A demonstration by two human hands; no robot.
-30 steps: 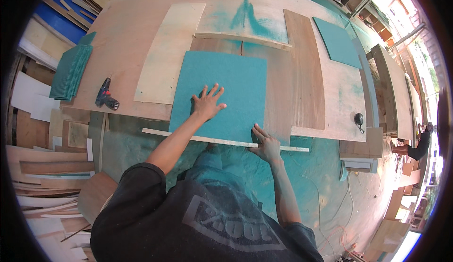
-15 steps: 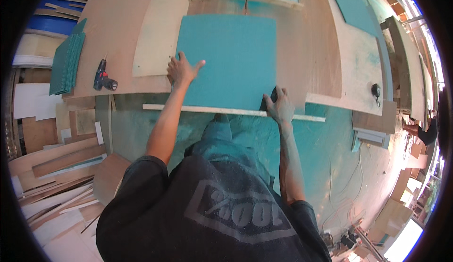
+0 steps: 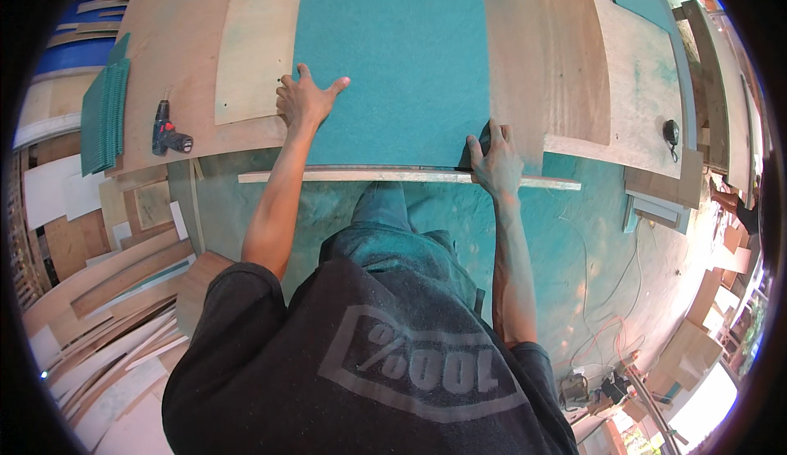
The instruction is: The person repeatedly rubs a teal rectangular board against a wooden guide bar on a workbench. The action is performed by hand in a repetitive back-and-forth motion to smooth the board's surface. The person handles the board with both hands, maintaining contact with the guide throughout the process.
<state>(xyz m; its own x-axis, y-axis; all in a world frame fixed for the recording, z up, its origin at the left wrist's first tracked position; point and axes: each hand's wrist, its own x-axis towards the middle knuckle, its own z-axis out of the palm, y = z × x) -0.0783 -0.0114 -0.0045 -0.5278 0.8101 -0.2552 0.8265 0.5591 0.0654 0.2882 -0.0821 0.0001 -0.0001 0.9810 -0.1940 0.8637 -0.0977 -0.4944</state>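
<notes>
A square teal panel (image 3: 393, 78) lies flat on the wooden worktable, its near edge close to a long pale wood strip (image 3: 385, 175). My left hand (image 3: 305, 104) rests at the panel's left edge, fingers spread, the thumb reaching over the teal face. At the near right corner, my right hand (image 3: 498, 164) is closed around a small dark block (image 3: 484, 138), held against the panel's right edge. My fingers cover much of that block, so its exact kind is hidden.
A black cordless drill (image 3: 168, 131) lies left on the worktable (image 3: 164, 53), beside a stack of teal panels (image 3: 106, 119). Toward the right edge sits a small black object (image 3: 671, 134). Wood offcuts (image 3: 123, 324) pile up at lower left; cables (image 3: 631, 291) trail over the floor.
The view has shifted, so panel and table appear higher and slightly larger. Both hands stay at the same panel edges, the right one still gripping the dark block.
</notes>
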